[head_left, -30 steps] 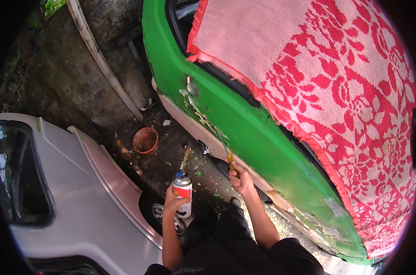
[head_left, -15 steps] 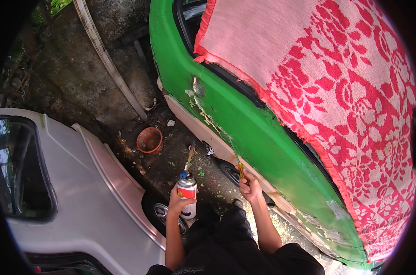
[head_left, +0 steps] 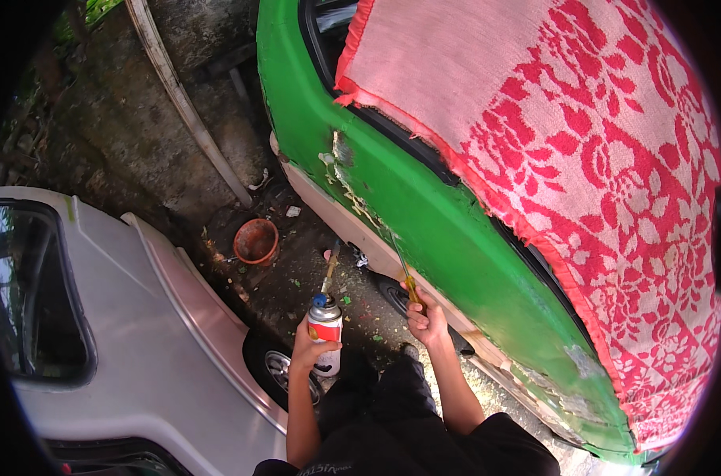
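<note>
My left hand [head_left: 306, 346] is wrapped round a gas can [head_left: 325, 333], white and red with a blue-knobbed torch head [head_left: 327, 285] on top. The torch's nozzle points away from me; I cannot make out a flame. In my right hand [head_left: 428, 319] is a screwdriver [head_left: 412, 289] with a yellow see-through handle. Its thin shaft reaches to the lower edge of the green car body [head_left: 455, 262], at or very near the surface. Just ahead of the tip runs a strip of chipped, peeling paint [head_left: 352, 198] with bare patches.
A red and white patterned cloth [head_left: 527, 143] covers the green car's roof and windows. A silver car [head_left: 146, 317] stands close on my left. Between them, an orange-brown pot [head_left: 256, 242] sits on the ground among paint flakes. Farther off, a long curved strip [head_left: 187, 107] leans against the wall.
My right hand and the screwdriver have moved slightly left, the tip staying along the panel's lower edge. My left hand holds the torch in nearly the same place.
</note>
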{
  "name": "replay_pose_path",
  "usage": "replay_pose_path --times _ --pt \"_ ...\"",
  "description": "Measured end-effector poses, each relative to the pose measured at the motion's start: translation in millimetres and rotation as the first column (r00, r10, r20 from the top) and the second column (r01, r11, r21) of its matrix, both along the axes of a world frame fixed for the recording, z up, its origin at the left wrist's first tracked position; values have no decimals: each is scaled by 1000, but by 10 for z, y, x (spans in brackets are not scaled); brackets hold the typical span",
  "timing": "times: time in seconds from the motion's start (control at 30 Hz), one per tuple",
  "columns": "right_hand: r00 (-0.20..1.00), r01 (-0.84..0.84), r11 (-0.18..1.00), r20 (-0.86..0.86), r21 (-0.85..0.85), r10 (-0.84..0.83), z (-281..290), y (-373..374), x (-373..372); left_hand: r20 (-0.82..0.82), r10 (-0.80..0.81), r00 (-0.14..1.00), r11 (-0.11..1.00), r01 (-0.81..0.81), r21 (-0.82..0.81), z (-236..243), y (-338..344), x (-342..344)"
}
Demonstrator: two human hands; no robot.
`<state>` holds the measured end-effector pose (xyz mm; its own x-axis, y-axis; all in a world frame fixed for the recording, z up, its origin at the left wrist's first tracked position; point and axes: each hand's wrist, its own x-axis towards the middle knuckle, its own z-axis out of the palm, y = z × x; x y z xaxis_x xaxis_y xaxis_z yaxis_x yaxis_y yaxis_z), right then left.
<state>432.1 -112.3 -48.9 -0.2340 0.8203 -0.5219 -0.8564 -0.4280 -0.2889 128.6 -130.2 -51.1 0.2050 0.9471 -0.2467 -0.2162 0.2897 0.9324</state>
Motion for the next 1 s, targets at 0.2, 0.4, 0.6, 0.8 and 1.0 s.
replay_pose_path --times 0.2,0.4,0.6,0.8,1.0 --pt "991 -6 1000 -136 27 9 -104 145 -41 -2 -5 1000 999 5 -35 108 15 -2" --pt "997 10 1000 72 15 -12 -182 -48 75 -1 8 1000 1000 -8 3 44 -13 -42" --pt "984 -14 999 177 44 6 -140 67 -42 -24 6 1000 1000 -7 -24 113 44 -32" --pt "979 -11 999 204 36 4 -99 169 -79 17 -25 1000 1000 26 -9 58 83 43" --pt "967 24 999 253 28 -30 -129 -43 -3 2 -13 1000 1000 13 -6 4 82 33"
